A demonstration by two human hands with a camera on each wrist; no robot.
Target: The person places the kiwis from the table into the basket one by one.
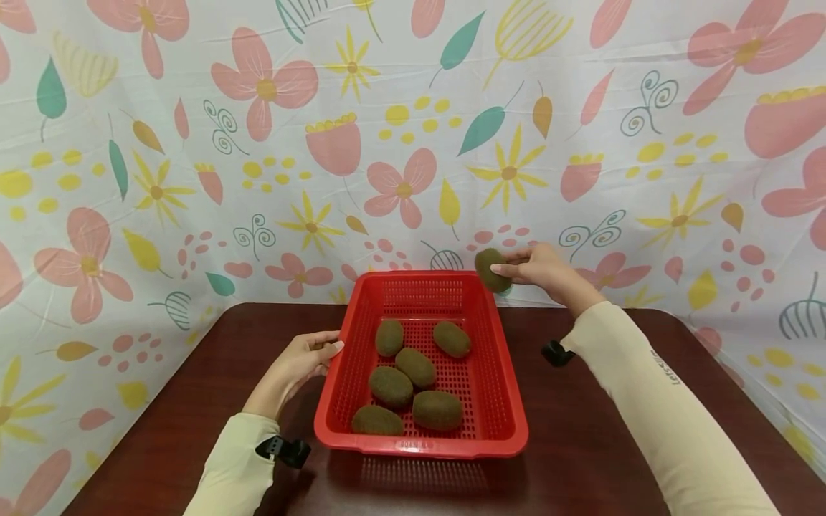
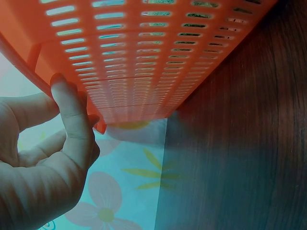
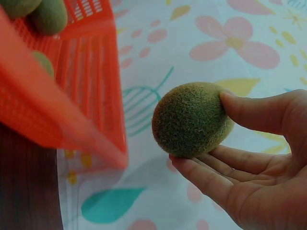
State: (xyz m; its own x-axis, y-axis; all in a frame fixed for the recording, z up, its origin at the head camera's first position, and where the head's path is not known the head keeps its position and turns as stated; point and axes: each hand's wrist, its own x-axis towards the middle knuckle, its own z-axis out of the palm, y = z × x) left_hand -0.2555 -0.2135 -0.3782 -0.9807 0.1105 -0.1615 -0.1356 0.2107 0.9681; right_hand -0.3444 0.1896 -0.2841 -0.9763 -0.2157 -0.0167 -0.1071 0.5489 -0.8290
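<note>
My right hand point(image 1: 540, 271) pinches a brown fuzzy kiwi point(image 1: 492, 269) between thumb and fingers, held at the far right corner of the red plastic basket point(image 1: 512, 387). The right wrist view shows the same kiwi point(image 3: 189, 120) outside the basket's rim, apart from it. On the basket's left side, my left hand point(image 1: 305, 365) grips the rim with thumb and fingers; the left wrist view shows this hand point(image 2: 62, 139) at the rim, beside the slotted wall point(image 2: 124, 57). Several kiwis point(image 1: 416, 368) lie on the basket floor, mostly in its middle and near part.
The basket stands on a dark brown wooden table point(image 1: 581, 444). A white cloth point(image 1: 400, 107) with a printed flower and leaf pattern hangs behind and along the sides of the table. Each wrist wears a black strap mount point(image 1: 284, 451).
</note>
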